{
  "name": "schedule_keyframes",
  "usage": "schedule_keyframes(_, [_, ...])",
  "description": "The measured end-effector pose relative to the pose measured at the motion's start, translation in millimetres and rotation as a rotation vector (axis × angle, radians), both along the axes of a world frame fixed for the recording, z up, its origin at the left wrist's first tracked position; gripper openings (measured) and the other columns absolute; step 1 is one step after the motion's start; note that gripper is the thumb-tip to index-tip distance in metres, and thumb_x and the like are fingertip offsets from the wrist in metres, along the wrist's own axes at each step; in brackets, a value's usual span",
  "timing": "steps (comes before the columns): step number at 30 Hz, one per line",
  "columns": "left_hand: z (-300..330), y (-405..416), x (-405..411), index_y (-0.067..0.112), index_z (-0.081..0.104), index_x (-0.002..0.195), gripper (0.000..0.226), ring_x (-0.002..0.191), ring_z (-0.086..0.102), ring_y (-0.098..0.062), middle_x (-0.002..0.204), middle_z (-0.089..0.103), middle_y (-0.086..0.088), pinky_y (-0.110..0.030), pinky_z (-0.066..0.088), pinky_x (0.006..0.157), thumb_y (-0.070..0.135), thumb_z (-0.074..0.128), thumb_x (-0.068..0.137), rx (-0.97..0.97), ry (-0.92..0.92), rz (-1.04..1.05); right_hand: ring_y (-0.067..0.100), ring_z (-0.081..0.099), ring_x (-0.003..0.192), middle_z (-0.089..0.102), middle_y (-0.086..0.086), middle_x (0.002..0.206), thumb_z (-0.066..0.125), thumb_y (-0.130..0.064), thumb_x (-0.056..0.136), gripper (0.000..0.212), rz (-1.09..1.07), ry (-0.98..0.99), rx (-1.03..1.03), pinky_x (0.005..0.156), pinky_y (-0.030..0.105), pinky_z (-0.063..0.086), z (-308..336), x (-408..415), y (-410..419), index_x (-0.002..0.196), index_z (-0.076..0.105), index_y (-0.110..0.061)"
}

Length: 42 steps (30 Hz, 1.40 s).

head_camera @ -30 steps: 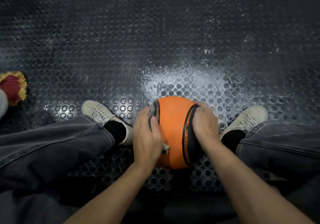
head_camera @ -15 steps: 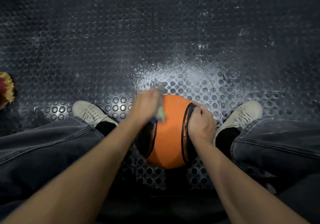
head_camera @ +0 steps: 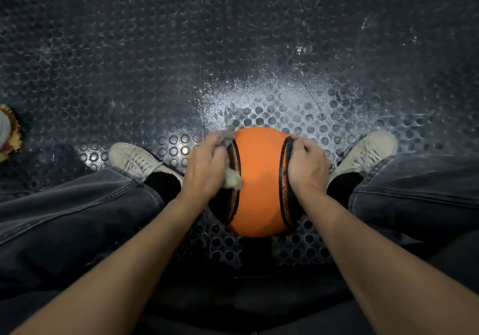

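Observation:
An orange ball (head_camera: 259,179) with black side panels sits on the studded floor between my feet. My left hand (head_camera: 204,169) grips a small grey-white cloth (head_camera: 232,178) and presses it against the ball's left black panel. My right hand (head_camera: 307,166) lies over the ball's right black panel with its fingers curled around the upper edge, holding the ball still. Part of the cloth is hidden under my left hand.
The dark studded rubber floor (head_camera: 233,49) has a wet, shiny patch (head_camera: 272,101) just beyond the ball. My two pale sneakers, left (head_camera: 134,160) and right (head_camera: 368,150), flank the ball. A red and yellow object (head_camera: 9,135) lies at the left edge.
My left hand with the cloth went from the ball's near left side up to its top, then back down the left panel. My right hand stayed on the right panel.

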<state>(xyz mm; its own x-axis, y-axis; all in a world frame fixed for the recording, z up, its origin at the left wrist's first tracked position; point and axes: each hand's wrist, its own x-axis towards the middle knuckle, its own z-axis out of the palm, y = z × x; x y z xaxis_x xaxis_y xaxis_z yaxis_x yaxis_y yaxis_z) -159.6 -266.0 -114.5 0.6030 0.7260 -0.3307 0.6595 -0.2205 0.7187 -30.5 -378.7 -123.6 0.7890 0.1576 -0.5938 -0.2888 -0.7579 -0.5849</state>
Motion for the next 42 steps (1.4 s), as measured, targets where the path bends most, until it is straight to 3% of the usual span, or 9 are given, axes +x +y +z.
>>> schedule_keyframes(3, [8.1,-28.8,-7.8,0.016,0.049,0.138,0.043,0.131,0.043,-0.008,0.141,0.048,0.005,-0.028,0.031,0.111,0.023,0.044,0.096,0.203,-0.201,-0.227,0.017,0.056,0.115,0.065,-0.005,0.130,0.038,-0.030,0.101,0.039,0.042,0.007,0.055,0.099,0.029,0.039,-1.1,3.5,-3.2,0.127,0.067,-0.033])
schedule_keyframes(7, [-19.3,11.7,-3.7,0.017,0.069,0.101,0.025,0.073,0.061,-0.014,0.085,0.069,-0.007,-0.030,0.048,0.069,0.034,0.052,0.095,-0.225,-0.107,0.239,0.016,0.057,0.112,0.066,-0.007,0.123,0.038,-0.029,0.102,0.038,0.040,-0.037,0.052,0.094,0.026,0.039,-1.1,1.8,-3.7,0.127,0.066,-0.031])
schedule_keyframes(9, [-24.3,32.3,-4.7,0.020,0.071,0.090,0.030,0.078,0.065,-0.023,0.083,0.070,-0.007,-0.037,0.051,0.077,0.045,0.056,0.082,-0.419,0.030,0.448,0.014,0.056,0.094,0.066,-0.009,0.110,0.039,-0.031,0.102,0.035,0.045,-0.026,0.025,0.088,0.024,0.043,1.2,-2.3,2.7,0.124,0.066,-0.034])
schedule_keyframes(16, [6.0,-42.4,-24.9,0.018,0.039,0.145,0.047,0.143,0.024,-0.009,0.150,0.039,0.002,-0.034,0.019,0.119,0.026,0.040,0.098,0.256,-0.235,-0.376,0.023,0.058,0.112,0.068,-0.003,0.122,0.040,-0.033,0.098,0.038,0.046,-0.021,0.044,0.100,0.038,0.044,-1.5,4.0,1.2,0.121,0.070,-0.033])
schedule_keyframes(22, [-5.1,11.8,6.9,0.020,0.064,0.112,0.026,0.081,0.060,-0.014,0.089,0.066,-0.003,-0.036,0.051,0.081,0.028,0.043,0.100,-0.111,-0.003,0.220,0.022,0.054,0.082,0.054,-0.010,0.076,0.039,-0.032,0.099,0.029,0.016,-0.022,0.003,0.090,0.037,0.044,-3.3,-0.6,15.1,0.083,0.064,-0.035])
schedule_keyframes(27, [6.1,-33.9,-23.8,0.015,0.049,0.138,0.043,0.141,0.032,-0.017,0.143,0.049,-0.003,-0.040,0.021,0.118,0.020,0.041,0.096,0.285,-0.252,-0.528,0.019,0.044,0.082,0.054,-0.005,0.083,0.039,-0.032,0.101,0.031,0.007,-0.027,0.016,0.077,0.030,0.031,-6.7,5.2,12.2,0.095,0.070,-0.031])
schedule_keyframes(33, [-7.7,38.7,35.9,0.007,0.069,0.104,0.033,0.066,0.056,-0.011,0.083,0.063,-0.003,-0.020,0.042,0.059,0.029,0.045,0.099,-0.126,0.220,0.072,0.018,0.053,0.091,0.060,-0.005,0.097,0.039,-0.029,0.099,0.035,0.127,-0.141,0.031,0.076,0.030,0.036,-10.2,-1.5,11.2,0.115,0.070,-0.030])
schedule_keyframes(39, [-49.5,53.9,-14.6,0.002,0.064,0.089,0.022,0.073,0.061,-0.030,0.099,0.060,-0.026,-0.040,0.049,0.072,0.020,0.052,0.089,-0.652,0.282,0.437,0.018,0.061,0.098,0.068,-0.006,0.103,0.053,-0.037,0.091,0.023,-0.165,0.124,0.138,0.086,0.035,0.046,-22.2,4.0,-14.5,0.091,0.071,-0.023])
schedule_keyframes(42, [-51.4,19.8,-32.5,0.004,0.069,0.094,0.027,0.082,0.062,-0.033,0.098,0.063,-0.023,-0.044,0.051,0.085,0.025,0.057,0.081,-0.901,0.110,0.677,0.032,0.068,0.091,0.071,0.010,0.104,0.056,-0.059,0.069,0.059,-0.263,0.521,0.063,0.085,0.041,0.055,-42.4,13.2,-27.9,0.104,0.071,-0.014])
